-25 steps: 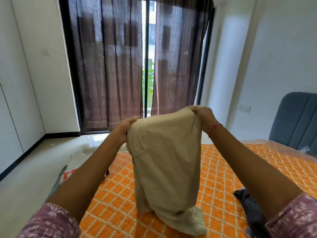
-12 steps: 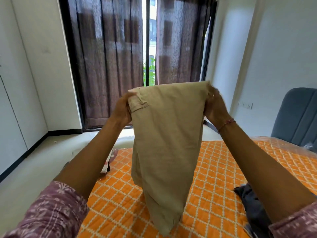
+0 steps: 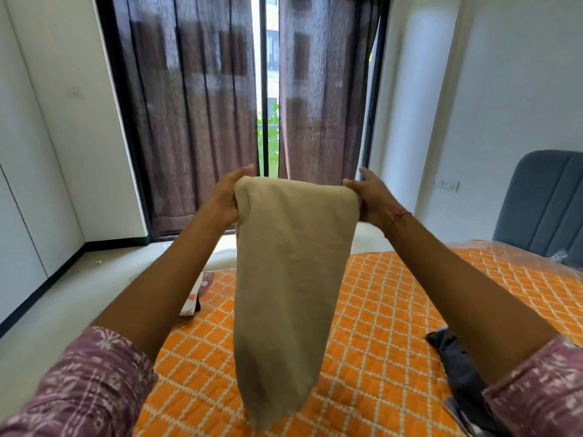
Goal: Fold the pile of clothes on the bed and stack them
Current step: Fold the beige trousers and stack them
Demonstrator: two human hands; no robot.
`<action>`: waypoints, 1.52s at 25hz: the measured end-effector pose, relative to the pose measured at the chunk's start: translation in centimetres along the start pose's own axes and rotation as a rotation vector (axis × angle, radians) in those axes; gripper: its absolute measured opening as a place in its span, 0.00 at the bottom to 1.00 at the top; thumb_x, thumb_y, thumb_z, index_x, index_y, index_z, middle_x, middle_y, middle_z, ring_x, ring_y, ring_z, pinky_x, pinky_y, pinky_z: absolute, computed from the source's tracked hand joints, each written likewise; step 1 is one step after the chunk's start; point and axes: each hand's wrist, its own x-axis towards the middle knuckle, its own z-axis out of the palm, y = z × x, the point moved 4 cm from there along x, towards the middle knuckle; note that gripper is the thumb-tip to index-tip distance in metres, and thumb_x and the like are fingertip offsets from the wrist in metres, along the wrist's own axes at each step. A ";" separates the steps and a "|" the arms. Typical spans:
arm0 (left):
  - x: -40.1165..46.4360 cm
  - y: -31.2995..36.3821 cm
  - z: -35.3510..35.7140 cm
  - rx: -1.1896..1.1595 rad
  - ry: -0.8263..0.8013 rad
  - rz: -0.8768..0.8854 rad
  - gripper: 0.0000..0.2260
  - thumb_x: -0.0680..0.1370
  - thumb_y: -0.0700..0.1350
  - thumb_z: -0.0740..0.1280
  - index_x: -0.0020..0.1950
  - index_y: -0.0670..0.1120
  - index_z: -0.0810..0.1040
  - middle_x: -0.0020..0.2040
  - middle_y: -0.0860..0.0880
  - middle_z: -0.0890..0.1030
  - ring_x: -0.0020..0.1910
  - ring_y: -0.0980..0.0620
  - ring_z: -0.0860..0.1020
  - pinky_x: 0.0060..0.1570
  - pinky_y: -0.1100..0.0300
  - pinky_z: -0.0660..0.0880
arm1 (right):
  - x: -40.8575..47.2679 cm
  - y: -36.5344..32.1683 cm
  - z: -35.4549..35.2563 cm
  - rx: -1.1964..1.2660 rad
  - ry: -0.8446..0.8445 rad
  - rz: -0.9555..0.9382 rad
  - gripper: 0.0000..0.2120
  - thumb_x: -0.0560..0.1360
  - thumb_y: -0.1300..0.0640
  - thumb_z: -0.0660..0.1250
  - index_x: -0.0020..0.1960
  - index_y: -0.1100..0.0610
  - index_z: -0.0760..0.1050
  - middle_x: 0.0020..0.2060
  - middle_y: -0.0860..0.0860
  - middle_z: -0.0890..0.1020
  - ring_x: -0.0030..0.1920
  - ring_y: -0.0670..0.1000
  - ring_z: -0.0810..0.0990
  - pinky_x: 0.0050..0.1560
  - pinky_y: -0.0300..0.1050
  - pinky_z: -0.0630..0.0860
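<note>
Orange quilted bed (image 3: 394, 326) (curtained window (image 3: 239, 105) beyond).

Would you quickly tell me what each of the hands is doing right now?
Left hand: grips the top left edge of the beige garment.
Right hand: grips its top right edge.

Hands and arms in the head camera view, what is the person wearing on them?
Both forearms are bare. Each arm has a mauve-purple fabric sleeve with a pale white woven-looking pattern, pushed up near the elbow: left sleeve, right sleeve. A thin red thread bracelet circles the right wrist. No rings or watch show on the left hand or right hand.
</note>
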 end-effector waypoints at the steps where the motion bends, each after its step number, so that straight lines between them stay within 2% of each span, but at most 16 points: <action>1: -0.3 0.2 0.1 0.042 0.002 -0.004 0.13 0.78 0.46 0.66 0.57 0.38 0.76 0.43 0.44 0.79 0.36 0.50 0.79 0.32 0.60 0.78 | -0.1 -0.3 0.1 0.079 0.009 -0.027 0.37 0.76 0.59 0.67 0.77 0.51 0.50 0.62 0.55 0.71 0.50 0.54 0.78 0.43 0.49 0.78; 3: -0.1 1.1 0.4 0.131 0.033 0.086 0.27 0.77 0.42 0.67 0.74 0.40 0.61 0.56 0.45 0.72 0.46 0.50 0.77 0.36 0.56 0.78 | -1.3 0.4 1.0 0.093 0.023 -0.046 0.42 0.70 0.52 0.72 0.77 0.52 0.53 0.65 0.55 0.72 0.51 0.53 0.80 0.43 0.48 0.80; 4: 0.0 1.5 0.4 0.180 0.087 0.133 0.33 0.77 0.40 0.67 0.77 0.42 0.52 0.60 0.46 0.68 0.51 0.49 0.75 0.37 0.56 0.76 | -1.2 1.4 1.3 0.007 0.032 -0.050 0.45 0.65 0.48 0.74 0.76 0.55 0.57 0.65 0.56 0.74 0.54 0.53 0.80 0.48 0.50 0.81; 5: 0.6 1.6 -0.1 0.208 0.154 0.138 0.34 0.76 0.40 0.67 0.77 0.43 0.52 0.61 0.45 0.69 0.52 0.48 0.74 0.36 0.56 0.75 | -1.1 1.7 1.8 -0.076 0.021 -0.073 0.45 0.62 0.48 0.74 0.74 0.58 0.61 0.64 0.57 0.75 0.56 0.54 0.79 0.54 0.54 0.79; 8: 0.0 1.1 -0.9 0.215 0.107 0.019 0.25 0.76 0.45 0.68 0.69 0.38 0.68 0.46 0.43 0.79 0.40 0.50 0.75 0.30 0.61 0.75 | -0.8 0.2 2.8 -0.238 0.061 -0.161 0.35 0.73 0.58 0.69 0.75 0.58 0.58 0.65 0.54 0.70 0.63 0.54 0.73 0.66 0.52 0.71; 10: -0.3 1.3 -1.5 0.388 0.062 0.048 0.31 0.76 0.47 0.69 0.73 0.38 0.62 0.53 0.40 0.77 0.41 0.53 0.75 0.30 0.61 0.76 | -0.3 -0.7 2.6 -0.286 0.099 -0.208 0.24 0.78 0.62 0.64 0.73 0.58 0.64 0.68 0.55 0.69 0.65 0.54 0.71 0.66 0.49 0.71; 12: 0.1 1.3 -1.8 0.402 0.111 0.112 0.26 0.77 0.44 0.68 0.73 0.42 0.65 0.58 0.43 0.76 0.43 0.55 0.75 0.35 0.61 0.74 | 0.0 -0.4 2.2 -0.270 0.121 -0.226 0.17 0.78 0.64 0.63 0.66 0.61 0.72 0.63 0.56 0.75 0.58 0.51 0.75 0.59 0.43 0.75; 14: 0.1 1.2 -1.4 0.289 0.112 0.153 0.18 0.77 0.41 0.67 0.66 0.42 0.73 0.50 0.47 0.79 0.41 0.56 0.75 0.36 0.62 0.74 | -0.3 -0.1 2.3 -0.220 0.106 -0.225 0.13 0.78 0.64 0.63 0.62 0.61 0.76 0.54 0.52 0.79 0.51 0.46 0.76 0.48 0.34 0.76; 16: 0.1 1.0 -1.0 0.285 0.102 0.179 0.12 0.77 0.38 0.67 0.60 0.41 0.78 0.44 0.49 0.79 0.41 0.55 0.75 0.39 0.63 0.75 | -0.6 -0.8 2.3 -0.279 0.072 -0.224 0.12 0.77 0.62 0.64 0.60 0.60 0.77 0.51 0.50 0.78 0.48 0.44 0.76 0.44 0.33 0.75; 19: 0.6 2.0 -0.7 0.422 0.090 0.242 0.07 0.76 0.38 0.68 0.52 0.44 0.81 0.47 0.48 0.80 0.47 0.52 0.76 0.43 0.61 0.75 | -0.5 -2.1 1.9 -0.375 0.065 -0.244 0.11 0.77 0.62 0.65 0.58 0.61 0.79 0.48 0.48 0.79 0.45 0.42 0.75 0.41 0.33 0.73; 25: 0.1 2.7 -0.3 0.666 0.042 0.205 0.13 0.75 0.37 0.69 0.59 0.42 0.78 0.47 0.49 0.77 0.49 0.51 0.75 0.41 0.63 0.75 | -0.2 -2.2 1.2 -0.405 0.062 -0.110 0.12 0.75 0.61 0.69 0.57 0.63 0.79 0.48 0.52 0.79 0.49 0.48 0.75 0.45 0.41 0.76; 28: -0.1 3.0 -0.2 0.998 0.004 0.291 0.14 0.74 0.35 0.69 0.60 0.38 0.77 0.50 0.46 0.77 0.50 0.49 0.75 0.46 0.60 0.76 | -0.4 -2.4 0.9 -0.526 -0.131 -0.030 0.14 0.72 0.61 0.71 0.57 0.63 0.78 0.48 0.52 0.77 0.49 0.50 0.75 0.43 0.41 0.76; 30: 0.1 3.7 0.1 1.265 0.075 0.462 0.11 0.74 0.38 0.70 0.56 0.38 0.80 0.48 0.44 0.80 0.47 0.49 0.77 0.47 0.58 0.75 | -0.7 -2.9 1.2 -0.747 -0.191 -0.078 0.15 0.70 0.62 0.73 0.56 0.65 0.78 0.45 0.53 0.77 0.46 0.50 0.76 0.41 0.40 0.78; 33: 0.5 4.2 0.4 1.396 0.216 0.562 0.08 0.75 0.43 0.69 0.52 0.42 0.83 0.51 0.43 0.82 0.46 0.50 0.76 0.46 0.56 0.74 | -0.5 -4.0 1.7 -1.062 0.019 -0.294 0.13 0.69 0.57 0.74 0.49 0.64 0.81 0.41 0.55 0.78 0.46 0.55 0.79 0.44 0.51 0.81; 36: 0.1 5.0 0.4 1.431 0.439 0.593 0.08 0.76 0.43 0.69 0.53 0.44 0.81 0.57 0.42 0.74 0.49 0.47 0.74 0.43 0.55 0.71 | -0.6 -5.3 3.6 -1.460 0.141 -0.498 0.10 0.70 0.52 0.71 0.47 0.58 0.83 0.43 0.54 0.80 0.50 0.57 0.79 0.52 0.53 0.77; 38: -1.2 4.3 1.4 1.264 0.629 0.599 0.11 0.76 0.42 0.67 0.58 0.44 0.76 0.58 0.41 0.74 0.50 0.44 0.76 0.43 0.54 0.71 | -0.9 -5.4 5.3 -1.448 0.100 -0.496 0.08 0.72 0.56 0.68 0.45 0.59 0.83 0.43 0.55 0.82 0.46 0.55 0.79 0.44 0.47 0.75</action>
